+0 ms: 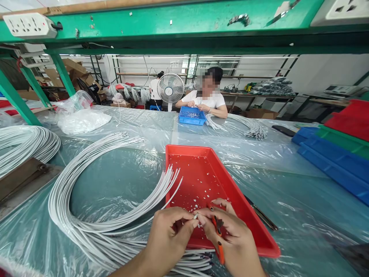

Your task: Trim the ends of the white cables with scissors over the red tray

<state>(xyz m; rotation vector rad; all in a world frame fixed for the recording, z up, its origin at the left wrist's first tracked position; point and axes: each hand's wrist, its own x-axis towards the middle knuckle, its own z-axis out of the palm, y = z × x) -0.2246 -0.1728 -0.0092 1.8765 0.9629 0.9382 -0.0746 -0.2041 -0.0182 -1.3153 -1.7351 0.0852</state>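
- White cable (195,216): likely light and springy, softer at its tip; grip just behind the end.
- That end is above one red tray (188,151), pinched by your left hand (167,234); your right hand (230,234) closes fingertips against it, cradling one orange-handled tool (220,252).
- Nearby: one looped bundle (62,200), one coil (29,142); strands uncountable.

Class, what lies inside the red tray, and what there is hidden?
Small pale scraps lie scattered across the floor of the red tray. The left hand and right hand, with its orange-handled tool, cover part of the near end; anything beneath them cannot be seen.
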